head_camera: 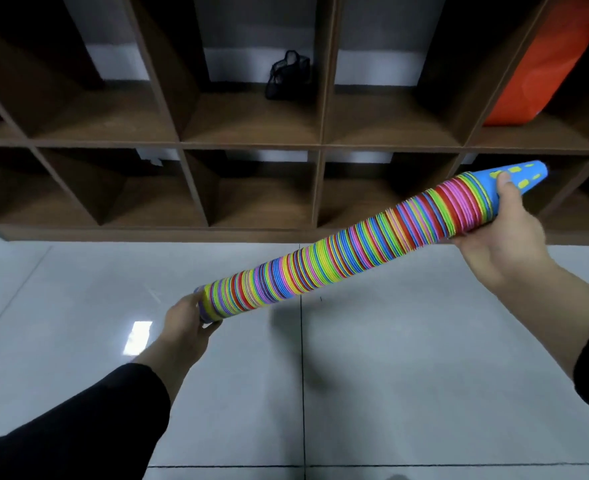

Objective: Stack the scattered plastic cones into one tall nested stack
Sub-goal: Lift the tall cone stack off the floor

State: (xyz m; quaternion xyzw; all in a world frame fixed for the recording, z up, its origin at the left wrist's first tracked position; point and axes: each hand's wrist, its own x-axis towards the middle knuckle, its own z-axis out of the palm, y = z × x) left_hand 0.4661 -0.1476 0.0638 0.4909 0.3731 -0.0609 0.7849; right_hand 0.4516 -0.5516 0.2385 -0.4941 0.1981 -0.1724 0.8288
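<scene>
Left hand [185, 318] gripping the low, wide end of the cone stack [338, 252], fingers curled round its rim. Right hand [500, 233] cupping the raised end from beneath, thumb pressed on the blue top cone [514, 176]. Held in the air, tilted up to the right, above the grey tiled floor [407, 375] and before the brown shelf unit [251, 145]. Black bag [288, 76] in a cubby above the stack; orange bag [542, 60] in the cubby above its tip.
</scene>
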